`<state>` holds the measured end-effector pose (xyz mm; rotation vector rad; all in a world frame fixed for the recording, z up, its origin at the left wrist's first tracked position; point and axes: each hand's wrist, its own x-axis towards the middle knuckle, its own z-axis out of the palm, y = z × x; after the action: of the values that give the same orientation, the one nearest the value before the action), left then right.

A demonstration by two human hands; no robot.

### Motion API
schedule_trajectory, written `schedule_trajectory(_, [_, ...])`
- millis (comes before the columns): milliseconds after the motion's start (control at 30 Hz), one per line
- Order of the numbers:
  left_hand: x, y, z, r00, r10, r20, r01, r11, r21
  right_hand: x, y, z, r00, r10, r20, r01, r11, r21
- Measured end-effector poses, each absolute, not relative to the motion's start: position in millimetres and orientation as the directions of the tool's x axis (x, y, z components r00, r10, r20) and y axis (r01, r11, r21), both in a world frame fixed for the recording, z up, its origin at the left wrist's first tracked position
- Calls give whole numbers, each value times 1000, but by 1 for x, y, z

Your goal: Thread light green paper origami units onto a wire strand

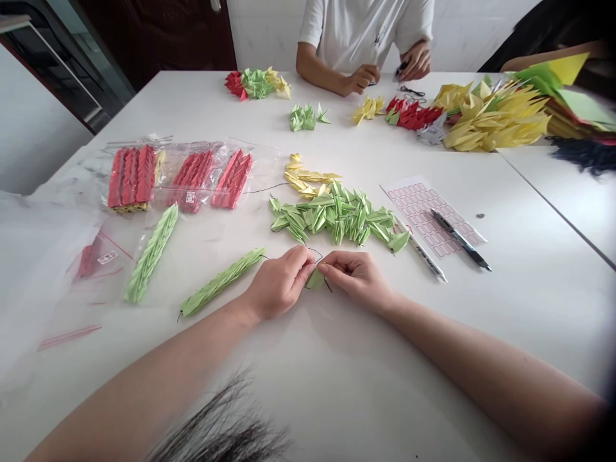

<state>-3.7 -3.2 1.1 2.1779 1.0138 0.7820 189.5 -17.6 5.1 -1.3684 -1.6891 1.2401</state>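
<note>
My left hand [282, 282] and my right hand [355, 276] meet near the table's middle, fingers closed in a pinch. Between their fingertips is a small green folded paper piece [315, 280], partly hidden. A thin black cord [317, 253] loops above the fingertips, and a dark end sticks out below the right fingers. To the left lies a green strand of folded paper [224, 282], with cord running from its upper end toward my left hand. Just beyond my hands is a heap of green folded paper pieces [337, 215], touching a short yellow strand [310, 178].
Clear bags with red folded strands [192, 173] and another green strand [153, 253] lie left. A label sheet [428, 212], a white pen [421, 253] and a black pen [461, 239] lie right. Across the table sits a person [366, 32], near yellow paper pieces [498, 122].
</note>
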Motion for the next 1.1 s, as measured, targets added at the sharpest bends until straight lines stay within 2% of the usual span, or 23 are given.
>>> schedule_trajectory(167, [-3, -5, 3, 507, 849, 147, 439, -401, 804, 188, -18, 6, -224, 974, -21, 339, 58, -939])
schedule_trajectory(267, [-2, -4, 0, 450, 867, 212, 402, -410, 819, 189, -18, 1, -177, 984, 33, 289, 84, -954])
schedule_trajectory(333, [-2, -3, -1, 364, 899, 243, 327, -367, 871, 191, -17, -3, -127, 990, 69, 270, 102, -958])
schedule_trajectory(433, [-3, 0, -3, 253, 948, 192, 158, -236, 959, 192, -17, -7, -58, 990, 127, 365, 139, -921])
schedule_trajectory(567, [-6, 3, -5, 259, 958, 121, -2, -125, 992, 192, -16, -7, -81, 976, 203, 543, 214, -812])
schedule_trajectory(700, [-8, 4, -6, 286, 950, 129, -44, -122, 992, 192, -14, -11, -113, 926, 360, 597, 353, -720])
schedule_trajectory(833, [-7, 2, -6, 340, 929, 146, -3, -154, 988, 192, -14, -13, -116, 834, 539, 565, 502, -655])
schedule_trajectory(967, [-6, -2, -2, 385, 901, 198, 39, -230, 972, 189, -18, -8, -122, 764, 633, 553, 582, -596])
schedule_trajectory(1100, [-6, -3, 0, 420, 881, 220, 80, -277, 958, 188, -22, -4, -230, 690, 687, 564, 669, -484])
